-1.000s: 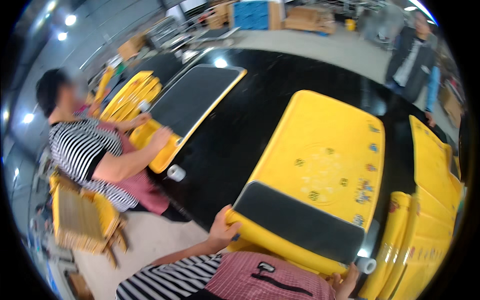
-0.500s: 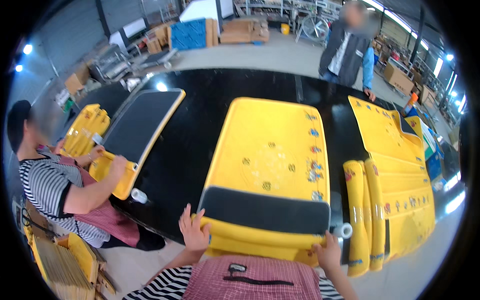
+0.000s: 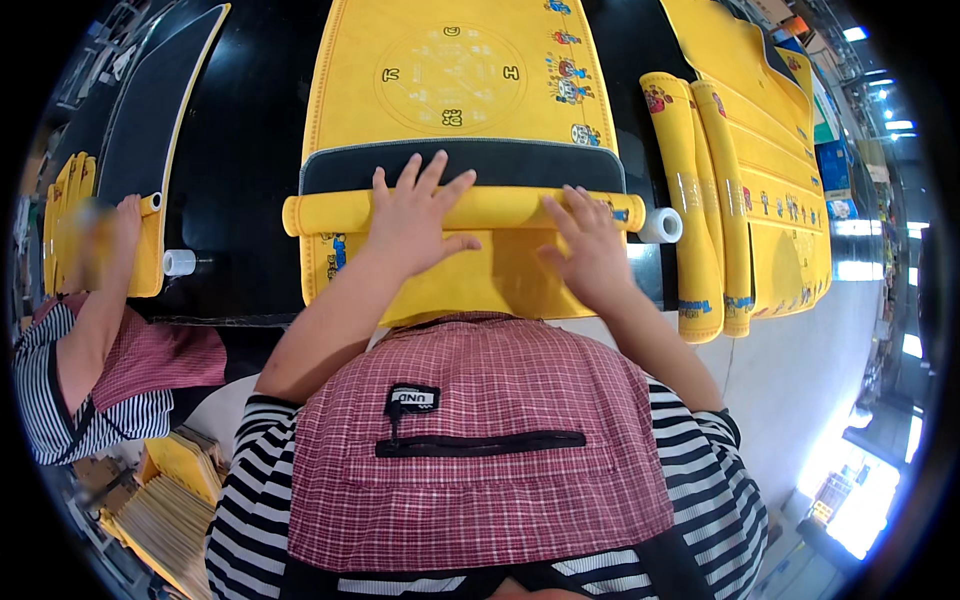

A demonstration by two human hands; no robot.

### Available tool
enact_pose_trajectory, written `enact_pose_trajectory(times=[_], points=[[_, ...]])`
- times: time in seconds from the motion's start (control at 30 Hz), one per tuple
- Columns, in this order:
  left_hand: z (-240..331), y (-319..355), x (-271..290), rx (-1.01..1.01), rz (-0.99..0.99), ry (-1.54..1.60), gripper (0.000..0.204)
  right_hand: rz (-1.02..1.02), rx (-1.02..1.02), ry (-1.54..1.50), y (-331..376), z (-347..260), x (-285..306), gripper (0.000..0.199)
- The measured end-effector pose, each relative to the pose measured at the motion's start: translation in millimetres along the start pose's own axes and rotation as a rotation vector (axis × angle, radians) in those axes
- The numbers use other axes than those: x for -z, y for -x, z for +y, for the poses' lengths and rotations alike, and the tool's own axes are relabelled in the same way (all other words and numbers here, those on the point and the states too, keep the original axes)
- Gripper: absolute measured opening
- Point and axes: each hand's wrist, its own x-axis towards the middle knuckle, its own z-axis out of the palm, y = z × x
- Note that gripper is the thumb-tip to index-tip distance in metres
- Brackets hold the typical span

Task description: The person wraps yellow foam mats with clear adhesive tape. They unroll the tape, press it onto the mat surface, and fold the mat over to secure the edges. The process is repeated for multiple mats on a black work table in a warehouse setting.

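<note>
A yellow mat (image 3: 420, 110) with printed figures along its right side lies on the black table. Across its near part runs a thin yellow roll (image 3: 500, 210), with a strip of dark underside (image 3: 335, 170) showing just beyond it. My left hand (image 3: 415, 220) rests palm down on the roll's left half, fingers spread. Farther right, my right hand (image 3: 590, 245) lies on the roll near its right end, fingers also apart. Neither hand grasps anything. Yellow mat surface also shows on the near side of the roll, against my apron.
A white roll of tape (image 3: 660, 226) stands by the roll's right end. Rolled yellow mats (image 3: 690, 210) and flat ones (image 3: 780, 180) lie at the right. On the left, a co-worker's hand (image 3: 128, 215) holds another rolled mat beside a second tape roll (image 3: 180, 263).
My view has tilted down. Both hands have moved from the near edge onto the roll, which now lies farther from me. The dark strip beyond it is narrower.
</note>
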Motion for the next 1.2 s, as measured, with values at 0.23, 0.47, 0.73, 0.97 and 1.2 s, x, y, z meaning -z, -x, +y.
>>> enact_pose_trajectory(times=[0.23, 0.47, 0.73, 0.97, 1.2], points=[[-6.7, -19.4, 2.2, -0.015, 0.049, 0.056, 0.080, 0.155, -0.081, -0.069, -22.7, -0.3, -27.9, 0.072], [-20.7, -18.2, 6.5, -0.102, 0.067, 0.103, 0.068, 0.156, -0.035, -0.019, -37.0, 2.7, -37.1, 0.063], [-20.2, -30.4, -1.1, -0.147, 0.041, 0.044, 0.059, 0.127, 0.058, 0.076, -37.3, 21.1, -28.3, 0.052], [11.3, 24.0, 6.5, -0.055, -0.017, 0.062, 0.062, 0.049, 0.066, 0.078, 10.0, -3.8, -18.5, 0.056], [8.3, 22.6, 2.3, -0.158, 0.101, 0.126, 0.063, -0.099, -0.023, 0.047, -4.9, -12.5, 4.6, 0.064]])
